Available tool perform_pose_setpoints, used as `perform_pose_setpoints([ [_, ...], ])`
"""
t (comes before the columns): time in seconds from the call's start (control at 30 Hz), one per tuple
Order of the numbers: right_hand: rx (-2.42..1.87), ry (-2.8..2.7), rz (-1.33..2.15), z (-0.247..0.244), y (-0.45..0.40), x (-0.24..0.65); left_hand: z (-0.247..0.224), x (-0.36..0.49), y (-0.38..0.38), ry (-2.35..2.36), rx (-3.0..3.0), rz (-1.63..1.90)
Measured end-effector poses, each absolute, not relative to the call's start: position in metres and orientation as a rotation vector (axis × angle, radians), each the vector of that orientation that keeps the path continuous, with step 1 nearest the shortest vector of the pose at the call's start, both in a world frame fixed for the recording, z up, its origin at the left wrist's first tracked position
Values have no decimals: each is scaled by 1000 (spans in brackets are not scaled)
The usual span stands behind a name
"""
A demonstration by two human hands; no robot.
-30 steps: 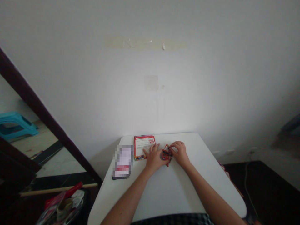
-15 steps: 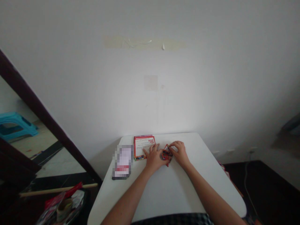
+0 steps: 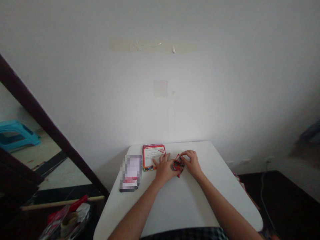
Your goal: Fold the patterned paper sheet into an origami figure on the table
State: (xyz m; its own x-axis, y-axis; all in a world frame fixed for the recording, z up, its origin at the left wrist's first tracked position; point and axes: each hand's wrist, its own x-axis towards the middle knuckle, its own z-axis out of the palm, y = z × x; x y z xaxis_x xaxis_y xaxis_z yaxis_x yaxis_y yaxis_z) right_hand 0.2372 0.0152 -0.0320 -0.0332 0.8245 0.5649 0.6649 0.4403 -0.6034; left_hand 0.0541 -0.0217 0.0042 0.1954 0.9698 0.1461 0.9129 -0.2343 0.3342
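My left hand [image 3: 165, 168] lies on the white table [image 3: 180, 206] with its fingers spread. Its fingertips reach the right edge of a red-bordered booklet [image 3: 153, 155] with printed text, and the thumb rests against a small red-and-dark patterned piece [image 3: 178, 165]. That piece has pointed corners; whether it is folded paper or a wrapper I cannot make out. From the other side, my right hand [image 3: 192, 161] pinches its upper right edge between thumb and forefinger. The two hands partly cover the piece.
A pixelated phone-like object [image 3: 131, 173] is at the table's left side. Behind the table rises a white wall [image 3: 212, 83]. On the floor at lower left stands a bin [image 3: 86, 216] with wrappers; a mirror-like panel [image 3: 22, 166] reflects a blue stool [image 3: 18, 133].
Almost nothing differs. Both hands keep their places at the red-and-dark piece, and the booklet lies where it was.
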Motion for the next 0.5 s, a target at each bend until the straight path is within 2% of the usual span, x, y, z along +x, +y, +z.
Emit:
perform_pose_setpoints([
  [0.5,-1278,-1688,225,-23,9,233,3,55,-23,1781,2292,500],
])
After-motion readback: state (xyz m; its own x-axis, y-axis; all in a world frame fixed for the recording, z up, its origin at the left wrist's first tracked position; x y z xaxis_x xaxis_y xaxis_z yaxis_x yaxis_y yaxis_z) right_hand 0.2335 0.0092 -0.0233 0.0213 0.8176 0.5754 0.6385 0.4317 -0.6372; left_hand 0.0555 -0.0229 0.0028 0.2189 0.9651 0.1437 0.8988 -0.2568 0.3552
